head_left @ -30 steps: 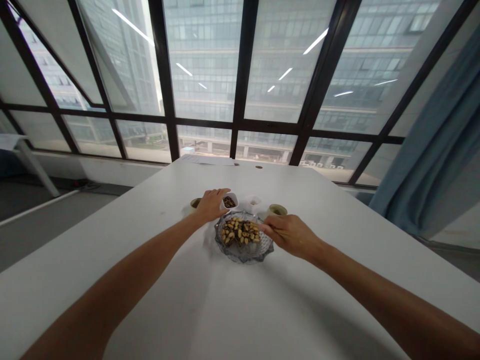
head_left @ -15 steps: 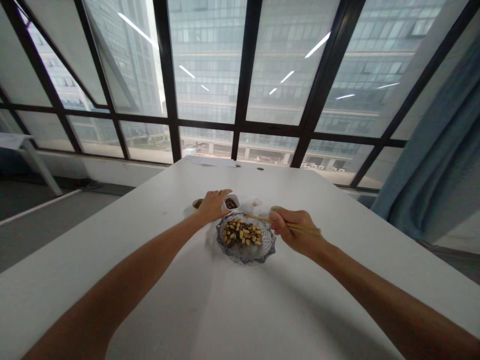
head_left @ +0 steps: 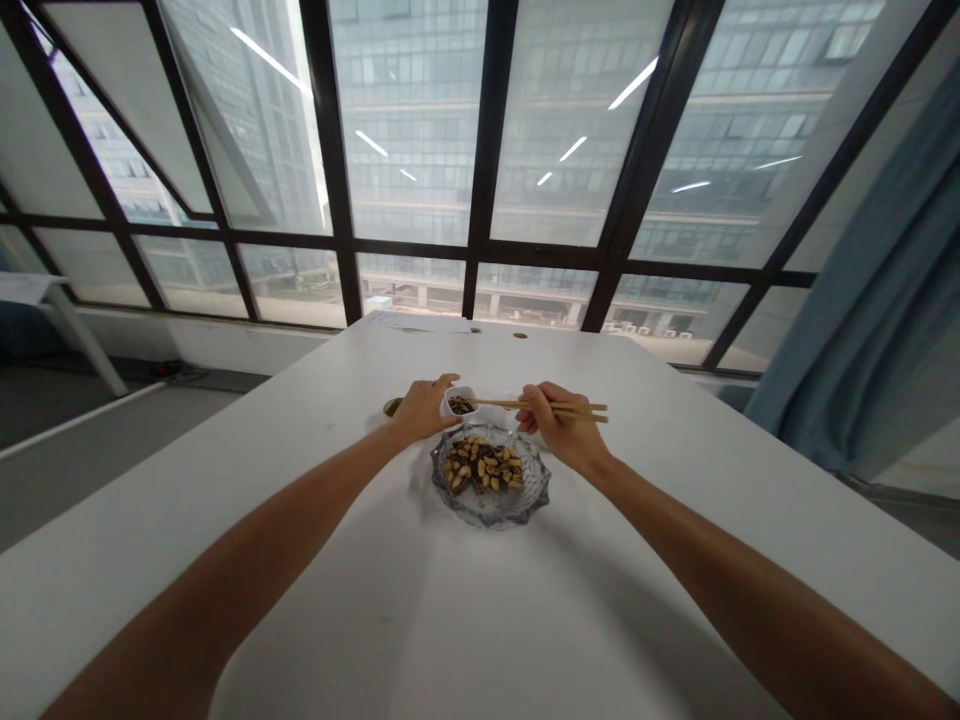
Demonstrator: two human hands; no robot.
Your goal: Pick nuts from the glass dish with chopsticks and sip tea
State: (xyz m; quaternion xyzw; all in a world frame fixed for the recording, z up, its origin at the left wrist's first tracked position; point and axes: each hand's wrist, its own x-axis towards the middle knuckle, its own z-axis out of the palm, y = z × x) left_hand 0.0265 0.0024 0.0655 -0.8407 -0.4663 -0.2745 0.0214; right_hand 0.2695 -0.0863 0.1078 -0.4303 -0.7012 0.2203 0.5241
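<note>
Chopsticks point(head_left: 581, 411) reach the white bowl point(head_left: 452, 413)

At left, a green bowl point(head_left: 391, 408) sits beside the left hand point(head_left: 421, 411), whose thumb and fingers grip the white bowl of dark pieces. Just nearer, the glass plate point(head_left: 499, 518) carries pale and dark pieces point(head_left: 484, 465) (its rim is scalloped). Rightmost, the right hand point(head_left: 556, 424) is closed around the chopsticks, tips at the white bowl.

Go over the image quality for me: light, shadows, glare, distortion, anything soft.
In the head view, daylight comes from behind the scene through the windows, with white streaks of glare on the glass; soft shadows fall on the table; wide-angle distortion splays the window frames and stretches the forearms; fine detail in the white bowl is soft.
</note>
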